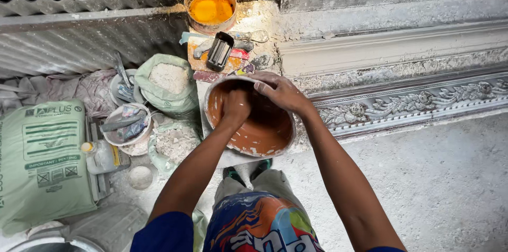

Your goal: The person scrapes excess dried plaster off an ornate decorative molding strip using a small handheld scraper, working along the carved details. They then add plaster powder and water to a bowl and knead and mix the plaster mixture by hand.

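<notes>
At frame centre, my left hand (236, 106) is fisted inside the orange bowl (248, 119); my right hand (279, 91) grip clamps its rim.

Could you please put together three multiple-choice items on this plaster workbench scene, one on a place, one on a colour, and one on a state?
1. Where is the left hand?
A. inside the large bowl
B. on the green sack
C. on the carved moulding

2. What colour is the liquid in the small bucket?
A. blue
B. orange-yellow
C. black

3. What is the right hand doing with the large bowl?
A. resting on its far rim
B. hanging far from it
C. lifting it high overhead

Answers:
1. A, since the closed hand is down inside the orange-stained bowl.
2. B, since the bucket at the top of the bench holds bright orange-yellow liquid.
3. A, since its fingers lie over the bowl's far edge, with the bowl sitting on the bench.
</notes>
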